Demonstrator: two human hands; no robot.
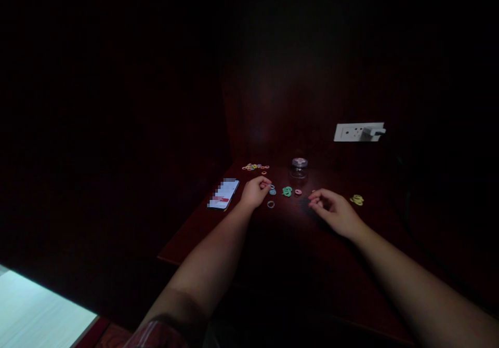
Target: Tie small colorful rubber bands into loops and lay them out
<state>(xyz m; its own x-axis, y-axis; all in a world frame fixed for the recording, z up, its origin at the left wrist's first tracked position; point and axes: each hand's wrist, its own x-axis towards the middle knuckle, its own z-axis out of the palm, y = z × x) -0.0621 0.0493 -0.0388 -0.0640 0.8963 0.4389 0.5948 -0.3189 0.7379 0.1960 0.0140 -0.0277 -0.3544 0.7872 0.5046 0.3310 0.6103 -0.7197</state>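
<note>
One phone [225,194] lies near the counter's [280,244] left edge — left grip [270,184] almost closed by blue rings [272,192], right grip [310,201] half-open near a pink ring [298,192] — any hold unclear.

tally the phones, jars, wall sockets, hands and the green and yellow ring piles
phone: 1
jar: 1
wall socket: 1
hands, left hand and right hand: 2
green ring pile: 1
yellow ring pile: 1
total: 7
rings inside the piles overlap too much to count singly
</note>
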